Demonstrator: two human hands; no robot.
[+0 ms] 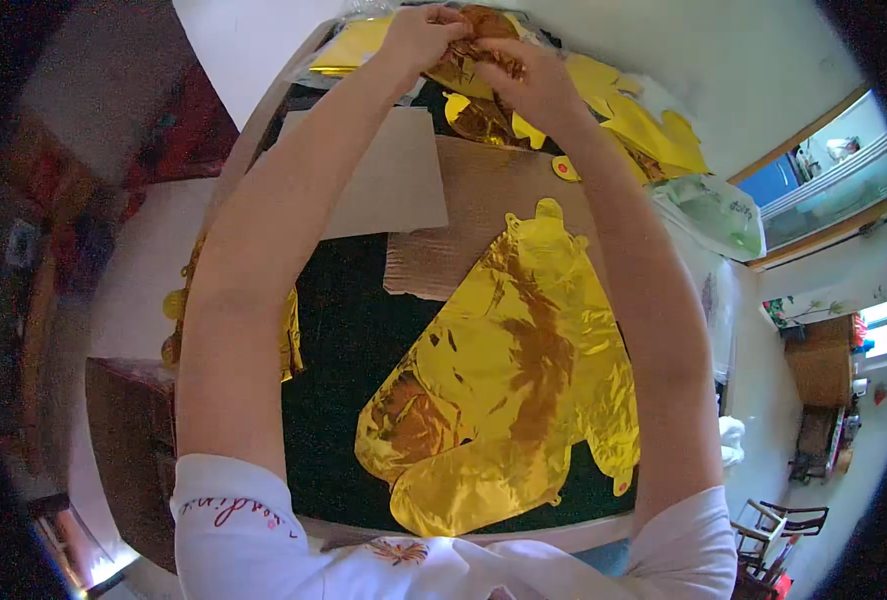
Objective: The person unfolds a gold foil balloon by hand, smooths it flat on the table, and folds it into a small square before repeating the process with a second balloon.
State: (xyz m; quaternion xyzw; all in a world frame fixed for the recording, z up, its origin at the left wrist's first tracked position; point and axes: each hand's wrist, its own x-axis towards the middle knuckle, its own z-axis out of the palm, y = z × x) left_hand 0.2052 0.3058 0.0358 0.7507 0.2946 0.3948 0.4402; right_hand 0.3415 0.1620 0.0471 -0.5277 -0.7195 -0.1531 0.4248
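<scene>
My left hand and my right hand are both stretched out to the far end of the dark table. Together they pinch a crumpled gold foil balloon that lies on a pile of flat gold foil balloons. Closer to me, between my forearms, a large flat gold foil balloon lies on the table, partly over a sheet of brown cardboard.
A grey cardboard sheet lies left of the brown one. More gold foil hangs at the table's left edge under my left arm. A clear plastic bag sits at the right. Chairs stand on the floor at lower right.
</scene>
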